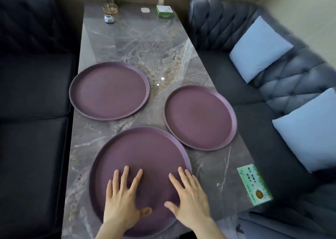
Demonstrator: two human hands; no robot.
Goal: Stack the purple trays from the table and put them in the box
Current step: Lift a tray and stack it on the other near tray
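Three round purple trays lie flat on a grey marble table (145, 39). The nearest tray (141, 151) is at the front middle. A second tray (109, 90) lies at the left, and a third tray (200, 118) at the right, touching the nearest one's rim. My left hand (123, 197) and my right hand (190, 198) both rest flat on the nearest tray with fingers spread, holding nothing. No box for the trays is in view.
A green tissue box (254, 184) sits at the table's front right edge. At the far end stand a small green box (164, 11), a white case (145, 10), a glass holder (110, 9) and a small white device (109, 19). Dark sofas flank the table; pale cushions (260, 48) lie on the right one.
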